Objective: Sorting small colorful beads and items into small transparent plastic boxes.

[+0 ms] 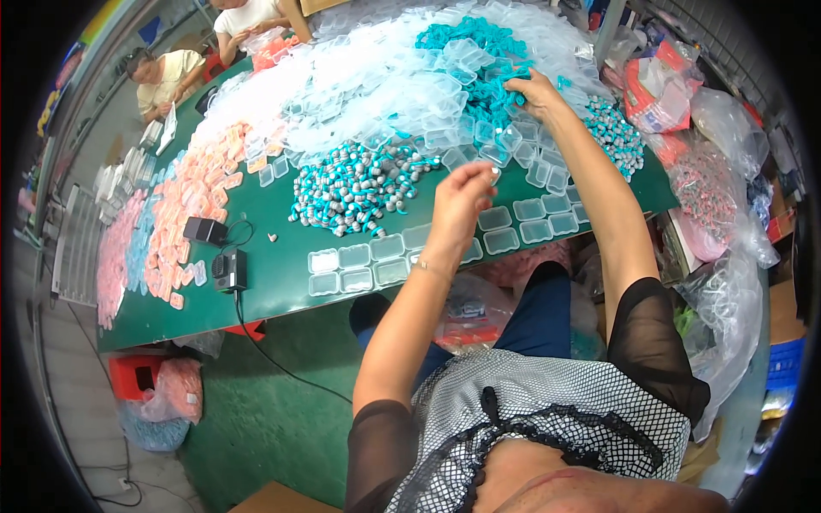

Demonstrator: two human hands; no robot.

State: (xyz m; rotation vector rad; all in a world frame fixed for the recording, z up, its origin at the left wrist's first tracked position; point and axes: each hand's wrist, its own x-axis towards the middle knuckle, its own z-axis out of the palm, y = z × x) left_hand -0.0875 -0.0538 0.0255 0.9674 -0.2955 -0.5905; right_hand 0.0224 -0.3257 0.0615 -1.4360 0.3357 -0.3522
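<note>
My left hand (460,203) hovers over the near part of the green table with its fingers bent together. A small whitish bit shows at its fingertips, too small to name. My right hand (535,94) reaches to the heap of small soft teal pieces (479,38), its fingertips closed among them. Between my arms and below my left hand, open clear plastic cases (351,256) lie in two rows along the table's near edge. Left of my left hand is a pile of small grey-and-teal round parts (351,184).
A big mound of clear cases (342,77) covers the table's far side. Peach cases (201,192) and a black speaker-like box (229,271) with a cord are at left. More round parts (617,137) lie at right, beside stuffed bags (658,85). Two people (167,81) sit far left.
</note>
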